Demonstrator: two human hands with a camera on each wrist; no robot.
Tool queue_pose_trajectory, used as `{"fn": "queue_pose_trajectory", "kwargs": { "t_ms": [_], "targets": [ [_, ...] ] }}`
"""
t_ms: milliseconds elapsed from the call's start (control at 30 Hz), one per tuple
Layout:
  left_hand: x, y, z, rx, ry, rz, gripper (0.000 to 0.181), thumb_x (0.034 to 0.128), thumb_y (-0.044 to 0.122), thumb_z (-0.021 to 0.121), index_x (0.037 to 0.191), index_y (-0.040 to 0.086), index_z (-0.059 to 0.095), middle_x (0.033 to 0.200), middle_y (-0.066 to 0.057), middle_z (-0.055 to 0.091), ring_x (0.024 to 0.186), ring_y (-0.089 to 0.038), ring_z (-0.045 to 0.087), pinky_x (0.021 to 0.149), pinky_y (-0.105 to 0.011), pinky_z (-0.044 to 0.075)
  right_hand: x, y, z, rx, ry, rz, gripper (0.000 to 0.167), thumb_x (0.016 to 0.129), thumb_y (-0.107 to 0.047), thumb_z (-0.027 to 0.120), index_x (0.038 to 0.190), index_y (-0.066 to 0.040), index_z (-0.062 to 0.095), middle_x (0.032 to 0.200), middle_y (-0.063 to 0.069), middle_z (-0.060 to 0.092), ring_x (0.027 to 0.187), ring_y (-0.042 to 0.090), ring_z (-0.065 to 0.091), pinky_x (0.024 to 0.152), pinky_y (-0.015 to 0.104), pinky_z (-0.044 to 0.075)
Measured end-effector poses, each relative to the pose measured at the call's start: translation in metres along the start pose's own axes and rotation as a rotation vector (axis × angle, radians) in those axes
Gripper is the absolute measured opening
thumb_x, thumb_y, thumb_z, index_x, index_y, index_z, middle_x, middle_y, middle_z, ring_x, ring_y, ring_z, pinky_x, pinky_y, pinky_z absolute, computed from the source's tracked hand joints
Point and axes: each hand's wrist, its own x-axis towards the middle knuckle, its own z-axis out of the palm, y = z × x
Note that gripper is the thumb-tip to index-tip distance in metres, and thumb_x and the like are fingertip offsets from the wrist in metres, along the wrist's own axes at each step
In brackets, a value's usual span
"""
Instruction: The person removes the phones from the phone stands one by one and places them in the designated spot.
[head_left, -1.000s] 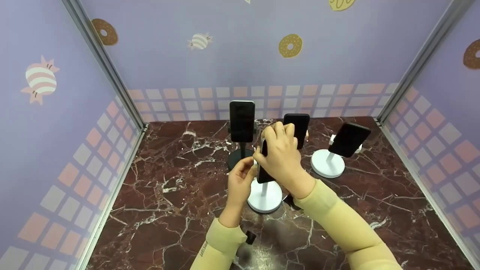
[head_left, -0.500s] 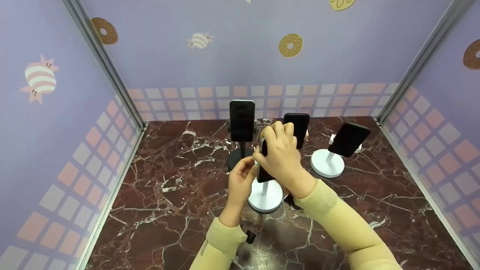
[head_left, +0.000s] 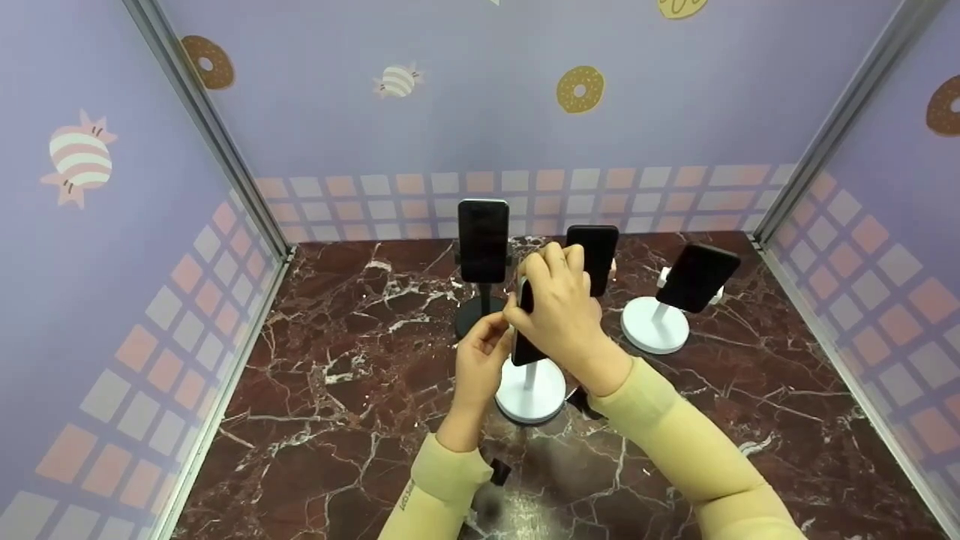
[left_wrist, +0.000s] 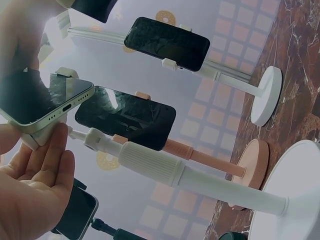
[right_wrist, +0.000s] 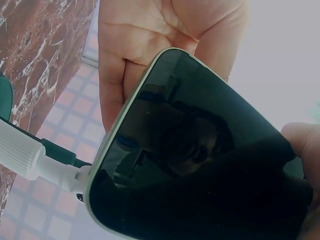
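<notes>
A black-screened phone (head_left: 526,351) with a light rim sits tilted at the head of the nearest white phone stand (head_left: 529,391). My right hand (head_left: 559,311) grips its upper part from the right; the thumb lies on the front edge in the right wrist view. Below and to the left, my left hand (head_left: 478,367) holds the stand's white clamp (left_wrist: 44,136), with bent fingers under it and the thumb by the phone's side. In the left wrist view the phone (left_wrist: 42,102) rests against that clamp. The right hand hides much of the phone in the head view.
Behind the hands, a black stand holds a phone (head_left: 484,241). A pink stand (left_wrist: 252,165) bears another phone (head_left: 596,251), partly covered by my right hand. To the right is a white stand (head_left: 655,327) with a tilted phone (head_left: 697,279). Patterned walls enclose the marble tabletop (head_left: 322,435).
</notes>
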Motion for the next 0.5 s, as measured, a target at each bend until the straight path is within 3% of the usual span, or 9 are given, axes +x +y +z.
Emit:
{"fn": "queue_pose_trajectory", "kwargs": {
  "t_ms": [200, 500],
  "targets": [
    [0.0005, 0.0013, 0.0000, -0.011, 0.007, -0.032, 0.026, 0.0978, -0.008, 0.060, 0.120, -0.021, 0.059, 0.112, -0.031, 0.065, 0.094, -0.007, 0.065, 0.081, -0.016, 0.054, 0.0002, 0.0001, 0.0004, 0.005, 0.004, -0.003, 0.030, 0.072, -0.007, 0.076, 0.093, -0.005, 0.055, 0.091, 0.014, 0.051, 0.091, 0.037, 0.041, 0.051, 0.042, 0.039],
    [0.0008, 0.0012, -0.0004, -0.006, 0.025, -0.058, 0.025, 0.0981, -0.007, 0.061, 0.120, -0.019, 0.060, 0.111, -0.028, 0.065, 0.090, -0.006, 0.063, 0.076, -0.016, 0.052, 0.0002, -0.0013, 0.0001, 0.002, 0.007, -0.001, 0.030, 0.071, -0.007, 0.077, 0.093, -0.006, 0.055, 0.092, 0.013, 0.050, 0.093, 0.036, 0.041, 0.053, 0.040, 0.038]
  ]
}}
